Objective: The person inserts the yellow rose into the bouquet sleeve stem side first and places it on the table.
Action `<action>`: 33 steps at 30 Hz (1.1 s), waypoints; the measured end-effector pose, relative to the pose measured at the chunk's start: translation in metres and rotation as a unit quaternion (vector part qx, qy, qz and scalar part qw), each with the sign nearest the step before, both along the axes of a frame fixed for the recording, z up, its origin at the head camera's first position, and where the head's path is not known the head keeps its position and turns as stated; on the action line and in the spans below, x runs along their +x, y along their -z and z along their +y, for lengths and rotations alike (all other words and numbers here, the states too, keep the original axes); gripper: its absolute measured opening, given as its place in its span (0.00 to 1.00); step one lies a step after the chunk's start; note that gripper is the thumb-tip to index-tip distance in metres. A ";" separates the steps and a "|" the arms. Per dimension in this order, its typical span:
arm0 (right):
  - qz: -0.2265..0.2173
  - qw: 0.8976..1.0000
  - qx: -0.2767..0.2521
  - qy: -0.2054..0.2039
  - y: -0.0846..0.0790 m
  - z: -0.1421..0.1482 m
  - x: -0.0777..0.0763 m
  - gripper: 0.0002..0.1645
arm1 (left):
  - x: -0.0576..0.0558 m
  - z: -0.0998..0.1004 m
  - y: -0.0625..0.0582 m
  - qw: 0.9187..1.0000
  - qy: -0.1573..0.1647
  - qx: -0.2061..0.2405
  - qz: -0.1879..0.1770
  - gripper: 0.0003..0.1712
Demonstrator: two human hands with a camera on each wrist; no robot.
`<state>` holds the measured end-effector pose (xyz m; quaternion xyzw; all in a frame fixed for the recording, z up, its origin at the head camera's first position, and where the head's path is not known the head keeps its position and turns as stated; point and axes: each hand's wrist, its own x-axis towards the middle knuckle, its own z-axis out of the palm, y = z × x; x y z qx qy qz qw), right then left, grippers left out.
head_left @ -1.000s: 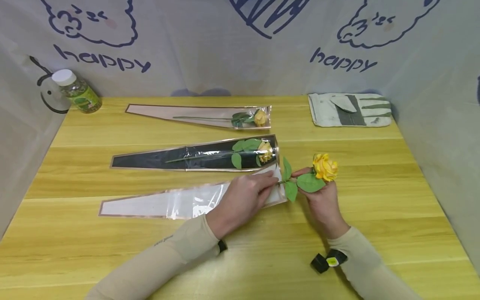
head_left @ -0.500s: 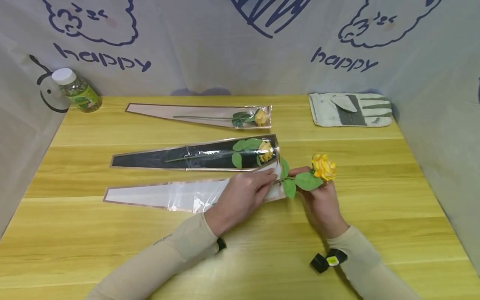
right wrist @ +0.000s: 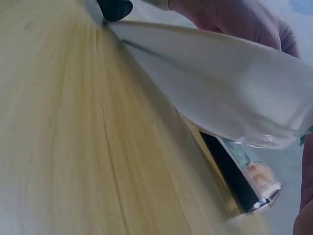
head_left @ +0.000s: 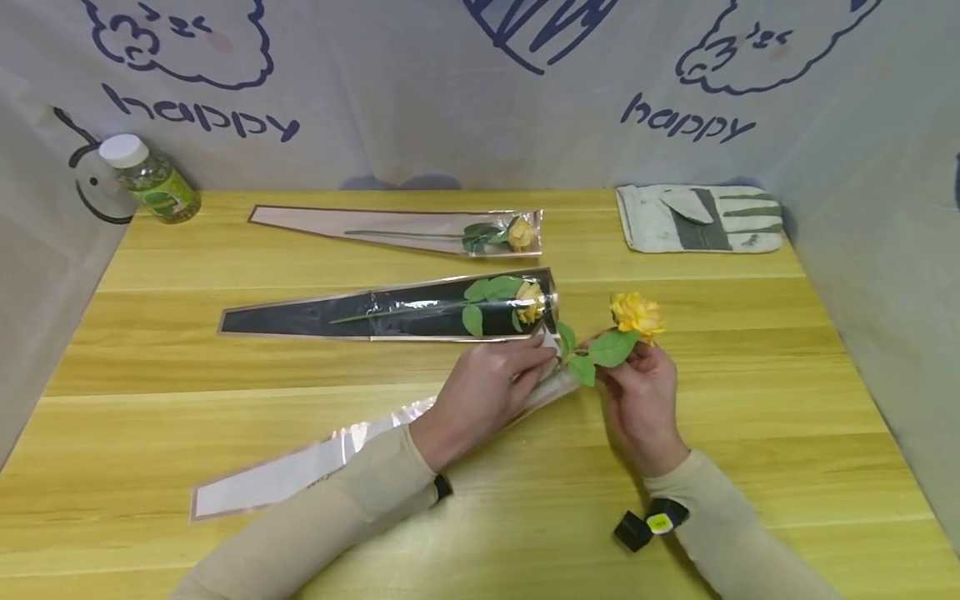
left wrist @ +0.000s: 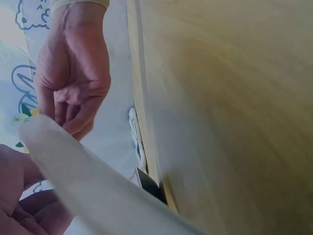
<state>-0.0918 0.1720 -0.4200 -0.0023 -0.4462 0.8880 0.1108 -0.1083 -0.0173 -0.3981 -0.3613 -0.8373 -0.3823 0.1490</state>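
Observation:
My left hand (head_left: 480,387) pinches the wide mouth of a white flower sleeve (head_left: 258,482) with a pinkish border. The sleeve's narrow end slants toward the near left, partly behind my forearm. My right hand (head_left: 641,400) holds an artificial yellow rose (head_left: 637,315) near its bloom. The bloom and green leaves (head_left: 581,367) are outside the sleeve's mouth. In the right wrist view, the stem shows as a dark line through the raised sleeve (right wrist: 220,83). The left wrist view shows the sleeve (left wrist: 98,171) lifted between both hands, its mouth bent.
Farther back lie a black sleeve (head_left: 300,321) and a pale pink sleeve (head_left: 315,221), each with a yellow rose inside. A grey-white work glove (head_left: 701,221) lies at the back right. At the back left stands a white-capped bottle (head_left: 157,183) against the fabric wall.
The sleeve's narrow end has swung toward the near left and the sleeve has tilted. My right hand has shifted slightly left, and the rose bloom has moved up and left.

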 end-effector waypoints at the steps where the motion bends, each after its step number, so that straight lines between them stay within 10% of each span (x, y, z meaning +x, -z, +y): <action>1: 0.000 1.000 -0.006 -0.001 0.000 0.000 0.000 0.19 | 0.000 0.000 0.000 1.000 -0.002 -0.002 0.002 0.09; 16: -0.016 0.999 -0.037 -0.023 0.001 -0.001 0.003 0.23 | 0.004 0.001 -0.005 1.000 -0.027 -0.015 0.000 0.09; 33: -0.035 0.997 0.046 -0.051 0.005 0.002 0.001 0.26 | 0.004 0.000 -0.008 0.999 -0.029 -0.023 0.008 0.11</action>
